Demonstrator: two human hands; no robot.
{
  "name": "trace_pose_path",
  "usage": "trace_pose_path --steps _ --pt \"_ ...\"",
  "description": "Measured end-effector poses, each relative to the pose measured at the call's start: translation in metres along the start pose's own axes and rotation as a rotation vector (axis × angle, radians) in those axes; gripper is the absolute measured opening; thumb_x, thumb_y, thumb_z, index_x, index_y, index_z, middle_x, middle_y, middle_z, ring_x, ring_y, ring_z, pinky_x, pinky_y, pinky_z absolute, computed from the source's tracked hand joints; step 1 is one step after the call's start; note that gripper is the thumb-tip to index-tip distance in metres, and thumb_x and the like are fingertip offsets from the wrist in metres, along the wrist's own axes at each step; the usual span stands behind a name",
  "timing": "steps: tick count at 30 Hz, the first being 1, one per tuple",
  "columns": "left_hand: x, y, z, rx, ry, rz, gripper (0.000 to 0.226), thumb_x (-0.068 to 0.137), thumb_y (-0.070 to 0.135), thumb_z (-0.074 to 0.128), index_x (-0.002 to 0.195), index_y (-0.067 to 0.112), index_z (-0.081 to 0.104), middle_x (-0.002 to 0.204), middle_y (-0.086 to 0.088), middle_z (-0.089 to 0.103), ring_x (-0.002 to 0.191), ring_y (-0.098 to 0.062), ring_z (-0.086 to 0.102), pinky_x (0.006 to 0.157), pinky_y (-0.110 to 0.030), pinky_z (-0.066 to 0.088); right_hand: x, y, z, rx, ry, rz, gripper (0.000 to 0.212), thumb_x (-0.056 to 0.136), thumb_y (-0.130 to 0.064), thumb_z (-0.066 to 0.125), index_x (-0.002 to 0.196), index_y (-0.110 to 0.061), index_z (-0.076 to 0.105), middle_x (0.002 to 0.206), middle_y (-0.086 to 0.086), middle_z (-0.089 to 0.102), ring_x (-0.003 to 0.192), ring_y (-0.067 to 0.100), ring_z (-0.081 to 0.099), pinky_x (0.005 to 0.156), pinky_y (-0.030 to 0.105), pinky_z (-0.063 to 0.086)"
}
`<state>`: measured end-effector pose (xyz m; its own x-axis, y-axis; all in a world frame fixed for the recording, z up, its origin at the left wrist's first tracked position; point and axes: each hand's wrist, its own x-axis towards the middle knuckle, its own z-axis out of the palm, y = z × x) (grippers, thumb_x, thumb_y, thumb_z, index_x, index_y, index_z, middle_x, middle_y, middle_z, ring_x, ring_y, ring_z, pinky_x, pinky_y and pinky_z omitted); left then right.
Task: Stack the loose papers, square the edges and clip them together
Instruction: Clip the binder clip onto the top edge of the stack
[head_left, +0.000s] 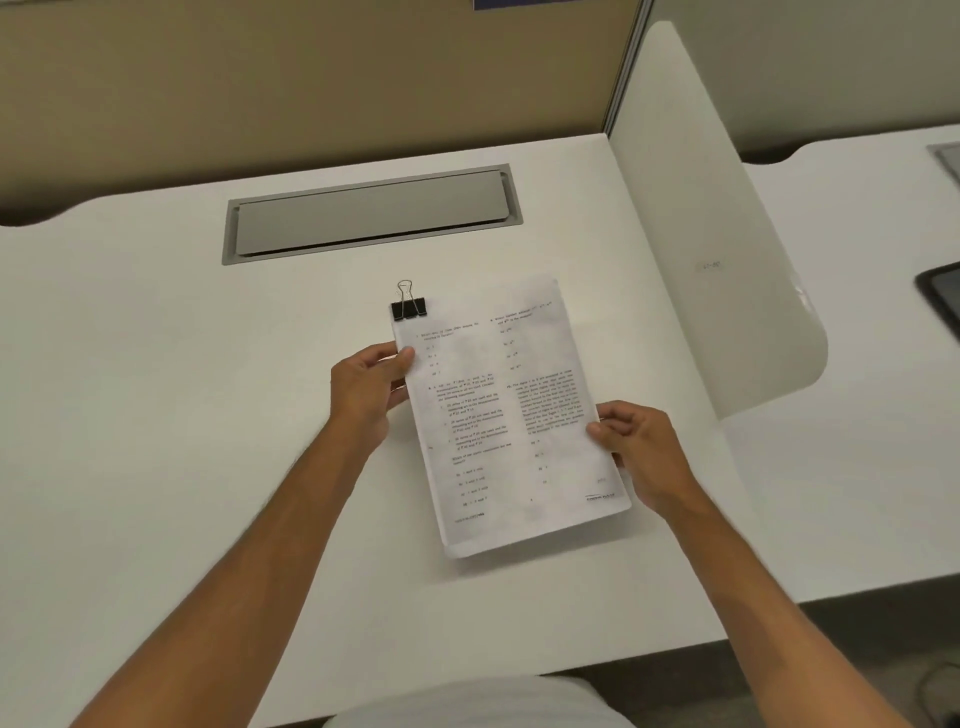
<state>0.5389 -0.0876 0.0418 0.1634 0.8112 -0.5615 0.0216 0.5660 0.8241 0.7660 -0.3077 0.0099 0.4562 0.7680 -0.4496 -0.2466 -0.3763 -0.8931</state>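
Note:
A stack of printed white papers (506, 415) is held a little above the white desk (156, 389), tilted slightly left. A black binder clip (409, 306) with silver wire handles sits on the stack's top left corner. My left hand (366, 389) pinches the stack's left edge just below the clip, thumb on top. My right hand (636, 452) grips the right edge lower down, thumb on the printed face. The sheets look aligned, with the bottom edge curling slightly.
A grey cable hatch (371, 213) is set into the desk behind the papers. A white divider panel (717, 249) stands at the right. Beyond it, a dark tablet (940, 296) lies on the neighbouring desk. A tan partition wall (311, 78) runs along the back.

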Motion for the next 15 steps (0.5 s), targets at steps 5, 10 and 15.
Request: trace_pose_path --steps 5,10,15 --pt "-0.005 -0.006 0.020 0.137 -0.117 -0.026 0.005 0.093 0.008 0.068 0.096 0.009 0.071 0.087 -0.001 0.079 0.079 -0.016 0.077 0.073 -0.032 0.062 0.012 -0.022 -0.016 0.017 0.111 -0.043 0.023 0.089 0.007 0.065 0.089 -0.013 0.076 0.093 0.012 0.079 0.086 0.031 0.076 0.080 0.037 0.060" --pt "-0.004 -0.021 0.046 0.234 -0.216 -0.046 0.012 0.091 0.000 0.067 0.098 0.008 0.074 0.093 -0.007 0.079 0.086 -0.022 0.077 0.074 -0.034 0.063 0.032 -0.038 -0.042 -0.093 0.231 -0.078 0.019 0.088 0.004 0.067 0.091 -0.012 0.077 0.091 0.010 0.079 0.085 0.030 0.076 0.084 0.043 0.060" --pt "0.022 -0.011 0.094 0.359 -0.216 0.000 0.017 0.087 -0.005 0.070 0.102 0.000 0.073 0.092 -0.012 0.077 0.076 -0.022 0.077 0.067 -0.033 0.063 0.059 -0.055 -0.060 -0.395 0.433 -0.127 0.015 0.088 -0.005 0.070 0.098 -0.011 0.078 0.091 0.004 0.076 0.085 0.025 0.072 0.086 0.035 0.059"
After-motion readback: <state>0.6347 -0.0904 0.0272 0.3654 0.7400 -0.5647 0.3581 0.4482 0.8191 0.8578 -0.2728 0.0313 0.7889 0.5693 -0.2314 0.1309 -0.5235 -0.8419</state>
